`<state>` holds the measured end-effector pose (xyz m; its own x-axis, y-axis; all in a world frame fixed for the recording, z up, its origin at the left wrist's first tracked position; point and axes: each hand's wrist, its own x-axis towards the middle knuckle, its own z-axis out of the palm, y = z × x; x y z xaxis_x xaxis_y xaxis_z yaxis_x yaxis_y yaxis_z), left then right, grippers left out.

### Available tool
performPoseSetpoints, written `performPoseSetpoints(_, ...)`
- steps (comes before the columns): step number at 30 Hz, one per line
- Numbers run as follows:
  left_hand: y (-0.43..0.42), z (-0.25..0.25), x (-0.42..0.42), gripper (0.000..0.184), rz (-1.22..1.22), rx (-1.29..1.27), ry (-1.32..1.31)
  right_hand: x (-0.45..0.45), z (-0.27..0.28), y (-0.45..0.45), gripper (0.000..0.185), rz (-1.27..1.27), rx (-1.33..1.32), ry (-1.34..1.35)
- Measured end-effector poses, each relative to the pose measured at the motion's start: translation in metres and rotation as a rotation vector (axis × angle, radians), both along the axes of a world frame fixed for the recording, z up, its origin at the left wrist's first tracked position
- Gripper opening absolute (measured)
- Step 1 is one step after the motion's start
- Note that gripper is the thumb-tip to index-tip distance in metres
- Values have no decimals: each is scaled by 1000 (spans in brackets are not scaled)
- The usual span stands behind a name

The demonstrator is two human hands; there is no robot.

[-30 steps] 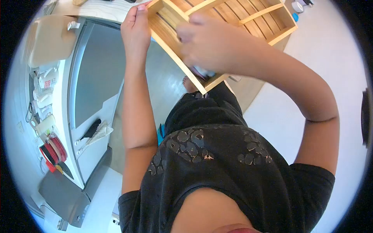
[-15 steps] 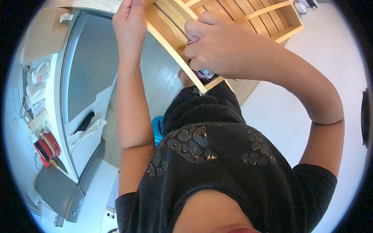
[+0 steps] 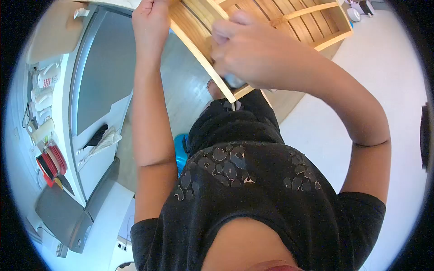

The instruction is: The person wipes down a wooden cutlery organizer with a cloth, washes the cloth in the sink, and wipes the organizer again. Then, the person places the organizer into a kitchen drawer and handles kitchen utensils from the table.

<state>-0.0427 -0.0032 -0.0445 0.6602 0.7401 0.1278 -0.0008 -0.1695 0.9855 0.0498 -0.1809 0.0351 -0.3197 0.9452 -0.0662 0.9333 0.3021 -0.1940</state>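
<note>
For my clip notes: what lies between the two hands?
Between the left hand and right hand, the head view shows just a bare stretch of the wooden tray.

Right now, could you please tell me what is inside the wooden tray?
The wooden tray shows dividers, slats and a blurred pale item at its near corner; the right hand covers part of that compartment.

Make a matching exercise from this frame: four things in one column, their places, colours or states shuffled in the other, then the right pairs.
1. left hand
2. right hand
3. wooden tray
4. shirt

A. black
B. curled over a compartment
C. gripping a rim
D. divided into compartments

Pairs: 1-C, 2-B, 3-D, 4-A
</note>
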Motion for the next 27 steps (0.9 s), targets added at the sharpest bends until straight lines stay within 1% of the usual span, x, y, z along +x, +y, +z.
performPoseSetpoints(1,-1,2,1,28,-7,-21,7,2,1,-4,12,28,-134,97)
performPoseSetpoints(2,-2,3,4,28,-13,-38,10,8,1,-4,12,25,-130,92)
performPoseSetpoints(4,-4,0,6,28,-14,3,9,22,6,-3,16,136,-268,220)
performPoseSetpoints(5,-4,0,6,28,-11,41,11,28,12,-3,16,134,-266,218)
performPoseSetpoints(6,-5,3,7,28,-8,43,8,36,22,-2,15,119,-258,364)
performPoseSetpoints(7,-7,8,7,28,6,45,74,44,36,0,15,110,-251,508)
performPoseSetpoints(8,-8,11,5,28,19,44,143,52,53,-1,11,169,-141,557)
performPoseSetpoints(9,-7,8,4,28,22,45,141,63,63,-9,11,171,-142,555)
performPoseSetpoints(11,-2,0,6,28,-4,113,64,91,77,-41,13,102,-140,663)
performPoseSetpoints(12,-4,1,6,28,-4,118,57,97,76,-62,20,-34,-123,743)
performPoseSetpoints(14,-11,6,5,31,188,565,-17,103,76,-113,33,-299,-176,853)
performPoseSetpoints(15,-12,8,-2,31,191,570,-27,103,79,-136,37,-426,-242,879)
performPoseSetpoints(16,-13,9,-13,25,174,702,-47,93,81,-155,36,-612,-266,967)
performPoseSetpoints(17,-15,9,-25,30,157,836,-70,82,80,-171,34,-801,-286,1052)
performPoseSetpoints(18,-23,12,-40,30,158,839,-80,73,75,-185,32,-883,-255,1055)
performPoseSetpoints(19,-35,15,-59,36,-44,1008,40,65,71,-196,30,-965,-226,1057)
performPoseSetpoints(20,-42,12,-71,44,-250,1172,162,57,65,-206,25,-1067,-253,1080)
performPoseSetpoints(21,-46,2,-72,44,-250,1179,151,49,59,-216,20,-1170,-276,1104)
performPoseSetpoints(23,-53,-20,-71,54,-329,1236,102,31,55,-219,19,-1286,-296,1128)
performPoseSetpoints(24,-51,-24,-66,54,-320,1245,89,19,48,-220,18,-1297,-233,1213)
performPoseSetpoints(26,-41,-27,-49,55,-270,1404,40,8,49,-219,19,-1306,-236,1175)
performPoseSetpoints(27,-39,-31,-46,55,-260,1411,19,2,51,-221,19,-1320,-262,1144)
